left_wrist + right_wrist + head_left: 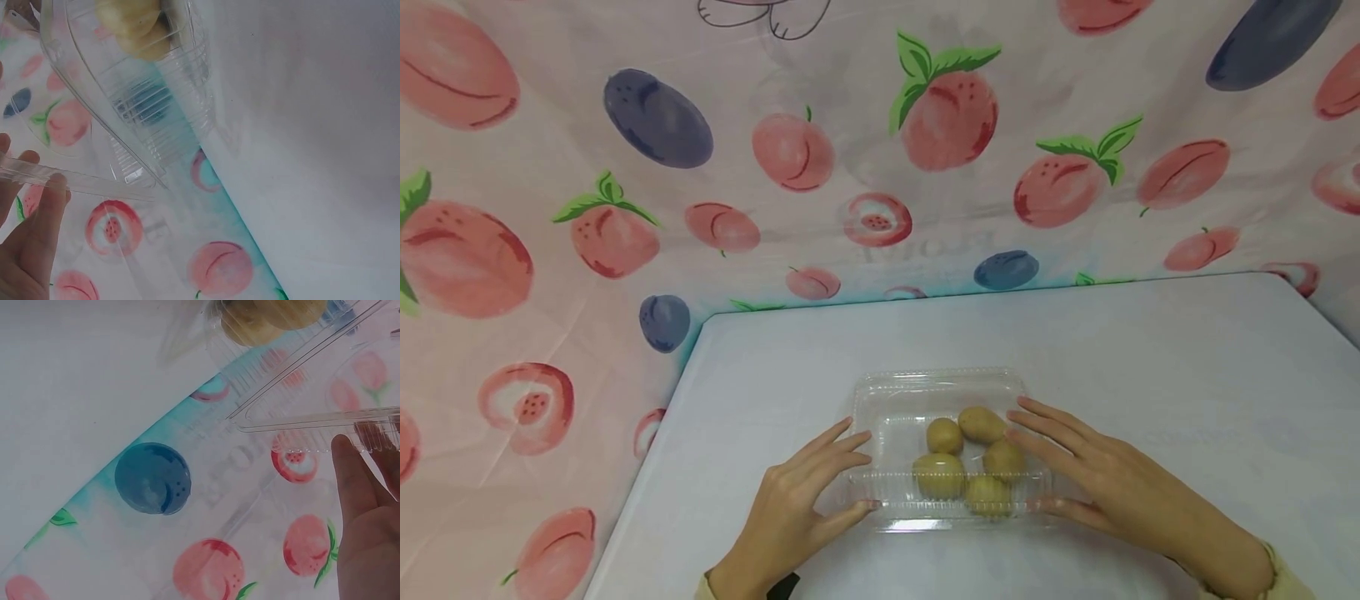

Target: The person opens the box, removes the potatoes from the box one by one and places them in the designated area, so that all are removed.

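A clear plastic clamshell box [895,442] lies on the white table, with several small potatoes [940,476] inside, seen through the plastic. Its thin lid [94,184] stands at an angle over the base in the left wrist view. My left hand [797,487] holds the lid at its left side, fingers on both sides of the rim. At the opposite side my right hand [1105,471] grips the lid's edge [300,428], thumb toward the front and fingers farther back. Potatoes [250,322] also show at the top of the right wrist view.
The white table [1150,375] extends around the box on all sides. Behind and to the left hangs a pink cloth [820,75] printed with peaches and dark plums. A small black object [783,586] shows beside the left wrist.
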### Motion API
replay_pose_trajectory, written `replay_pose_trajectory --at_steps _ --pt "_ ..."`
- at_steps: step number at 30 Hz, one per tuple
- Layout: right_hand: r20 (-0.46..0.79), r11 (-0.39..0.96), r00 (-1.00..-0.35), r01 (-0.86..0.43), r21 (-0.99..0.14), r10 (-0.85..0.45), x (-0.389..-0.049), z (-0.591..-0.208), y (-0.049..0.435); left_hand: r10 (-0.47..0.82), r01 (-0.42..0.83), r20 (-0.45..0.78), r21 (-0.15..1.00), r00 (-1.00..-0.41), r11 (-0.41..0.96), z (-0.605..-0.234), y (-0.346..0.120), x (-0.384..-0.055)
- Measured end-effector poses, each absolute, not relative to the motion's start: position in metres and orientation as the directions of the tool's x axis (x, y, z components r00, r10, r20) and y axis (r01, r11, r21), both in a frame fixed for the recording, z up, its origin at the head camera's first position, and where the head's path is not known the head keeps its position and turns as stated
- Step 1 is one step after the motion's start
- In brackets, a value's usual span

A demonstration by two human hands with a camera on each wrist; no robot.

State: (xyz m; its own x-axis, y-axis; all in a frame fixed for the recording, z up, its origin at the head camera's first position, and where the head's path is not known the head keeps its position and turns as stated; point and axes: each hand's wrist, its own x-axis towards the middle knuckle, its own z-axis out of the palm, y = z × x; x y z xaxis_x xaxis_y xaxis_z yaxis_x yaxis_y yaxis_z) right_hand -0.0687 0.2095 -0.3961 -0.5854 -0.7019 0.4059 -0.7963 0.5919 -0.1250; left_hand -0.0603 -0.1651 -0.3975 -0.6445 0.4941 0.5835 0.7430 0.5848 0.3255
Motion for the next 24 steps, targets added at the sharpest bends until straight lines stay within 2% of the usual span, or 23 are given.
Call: replay_pose_trajectory --at_steps 6,13,20,24 --pt "0.404 0.602 -0.597 -0.788 -0.130 -0.693 -0.069 -0.395 0.210 0.485 0.749 0.597 0.338 -0.639 0.570 -0.397 -0.165 -0.063" --pt "0.414 0.594 -0.603 -0.787 -0.167 -0.682 -0.071 -0.393 0.210 0.474 0.784 0.653 0.329 -0.591 0.526 -0.396 -0.165 -0.069" --pt "0.401 0.634 -0.638 -0.756 -0.163 -0.657 -0.074 -0.387 0.211 0.452 0.816 0.702 0.336 -0.550 0.471 -0.394 -0.164 -0.077" --pt "0.398 0.648 -0.661 -0.738 -0.190 -0.636 -0.075 -0.384 0.211 0.446 0.814 0.701 0.353 -0.557 0.461 -0.391 -0.164 -0.080"
